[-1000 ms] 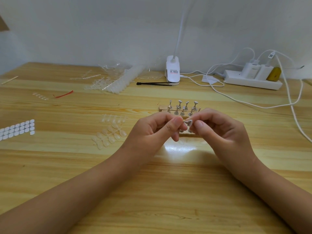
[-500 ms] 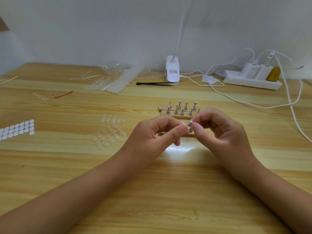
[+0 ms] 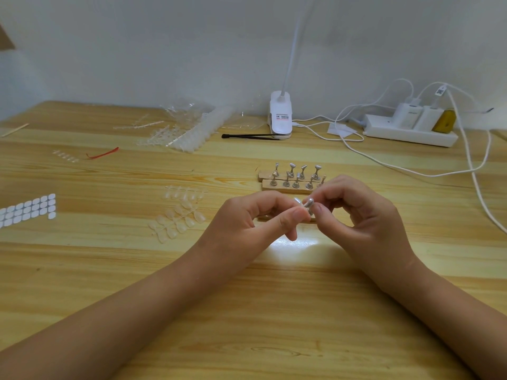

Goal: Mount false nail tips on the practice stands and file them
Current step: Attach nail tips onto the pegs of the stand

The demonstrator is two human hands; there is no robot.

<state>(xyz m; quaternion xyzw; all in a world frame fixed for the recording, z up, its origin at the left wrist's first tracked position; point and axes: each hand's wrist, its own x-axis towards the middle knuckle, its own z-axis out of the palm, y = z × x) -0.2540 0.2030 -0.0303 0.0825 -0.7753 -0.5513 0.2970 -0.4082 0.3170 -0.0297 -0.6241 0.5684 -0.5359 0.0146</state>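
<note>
Head view: on the wooden surface (image 3: 274,311), just beyond the hands, is a rack of practice stands (image 3: 293,176), two rows of small silver posts on wooden strips; the right hand's knuckles cover its right end. Off to the left of the left hand lie clear nail tips (image 3: 178,220), some joined on a sprue, and far out on that side is a sheet of white adhesive tabs (image 3: 27,211). Well beyond the hands, by the wall, are a white clip lamp (image 3: 280,116), black tweezers (image 3: 249,136) and a power strip (image 3: 408,131) with trailing cables. Both forearms come in from the near edge and meet in the middle. The left hand (image 3: 247,223) and right hand (image 3: 365,215) each pinch one small metal stand (image 3: 306,203) between thumb and forefinger, the other fingers curled. It is held above the surface, between the two hands. Fingertips hide most of it; the silver part that shows seems to run roughly level from one hand to the other, but which end is the head I cannot tell.
</note>
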